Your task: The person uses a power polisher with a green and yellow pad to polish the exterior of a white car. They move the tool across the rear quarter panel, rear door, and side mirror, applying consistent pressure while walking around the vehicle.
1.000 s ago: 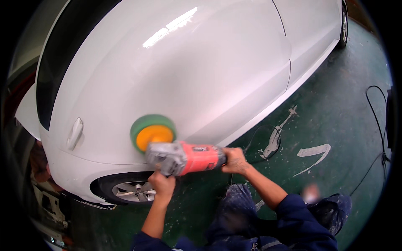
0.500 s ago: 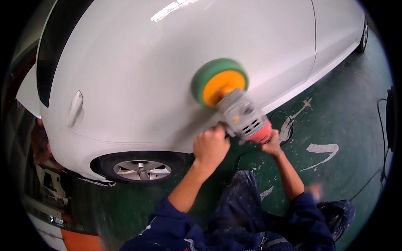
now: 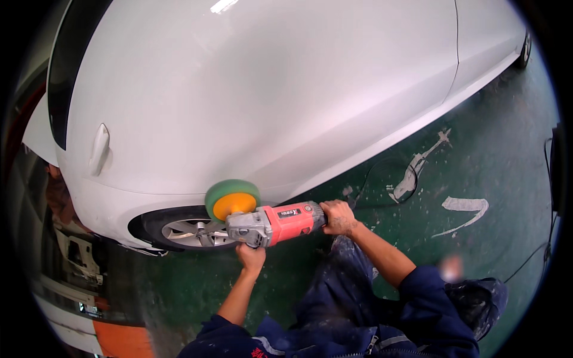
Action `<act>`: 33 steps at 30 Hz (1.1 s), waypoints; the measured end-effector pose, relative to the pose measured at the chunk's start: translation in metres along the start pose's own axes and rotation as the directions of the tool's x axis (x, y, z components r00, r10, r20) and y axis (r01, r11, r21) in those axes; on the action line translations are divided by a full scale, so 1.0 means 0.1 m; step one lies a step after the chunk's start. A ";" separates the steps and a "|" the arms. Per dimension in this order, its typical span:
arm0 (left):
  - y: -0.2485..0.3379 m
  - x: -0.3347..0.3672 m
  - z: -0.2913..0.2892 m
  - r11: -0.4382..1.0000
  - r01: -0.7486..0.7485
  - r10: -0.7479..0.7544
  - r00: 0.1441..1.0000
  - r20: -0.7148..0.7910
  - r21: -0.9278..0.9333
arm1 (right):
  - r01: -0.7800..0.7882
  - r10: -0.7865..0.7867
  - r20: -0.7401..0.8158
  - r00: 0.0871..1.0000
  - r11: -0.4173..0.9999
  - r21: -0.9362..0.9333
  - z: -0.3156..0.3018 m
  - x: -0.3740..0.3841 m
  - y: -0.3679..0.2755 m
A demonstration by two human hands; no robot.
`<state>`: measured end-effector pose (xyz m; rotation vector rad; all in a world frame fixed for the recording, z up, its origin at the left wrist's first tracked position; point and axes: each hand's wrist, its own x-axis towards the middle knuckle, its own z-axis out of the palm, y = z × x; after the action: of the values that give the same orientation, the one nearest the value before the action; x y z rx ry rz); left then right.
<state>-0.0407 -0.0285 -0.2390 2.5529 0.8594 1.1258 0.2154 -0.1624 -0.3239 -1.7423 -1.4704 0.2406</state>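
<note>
A red and grey electric polisher (image 3: 286,224) lies nearly level across my view, with a green foam pad (image 3: 231,186) on a yellow backing plate at its left end. My left hand (image 3: 250,256) is closed round the side handle under the grey gear head; the handle itself is mostly hidden. My right hand (image 3: 339,218) grips the dark rear of the body. The pad is at the lower edge of the white car's side panel (image 3: 250,107), just above the wheel (image 3: 200,231); whether it touches the paint I cannot tell.
A door handle (image 3: 100,149) juts from the panel at the left. The green floor (image 3: 418,238) bears whitish paint marks, and a black cable (image 3: 388,200) loops over it. Another cable (image 3: 546,232) runs along the right edge. An orange and white object (image 3: 122,339) lies at lower left.
The polisher has swung down and left, from mid-panel to the wheel arch, and turned from slanting to nearly level. Both hands moved with it, keeping their grip.
</note>
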 end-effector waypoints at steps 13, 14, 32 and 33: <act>1.24 0.62 0.99 0.995 -0.092 0.067 0.898 0.435 0.035 | -0.105 0.191 -0.420 0.887 0.970 0.220 -0.65 -0.66 1.04; 1.32 0.70 1.06 0.993 -0.120 0.102 0.889 0.446 0.012 | -0.132 0.231 -0.408 0.883 0.958 0.256 -0.61 -0.69 1.07; 0.17 -0.09 1.18 0.963 -0.048 0.161 0.890 0.426 -0.265 | -0.054 0.050 -0.102 0.993 0.998 -0.040 0.01 -0.40 1.32; 0.32 -0.07 1.39 0.951 -0.033 0.177 0.873 0.455 -0.306 | -0.066 0.059 -0.112 0.992 0.996 -0.058 -0.18 -0.46 1.43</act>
<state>0.0710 -0.0544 -0.3248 2.4765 0.3988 0.5390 0.3175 -0.2081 -0.4258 -1.8236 -1.3576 0.1302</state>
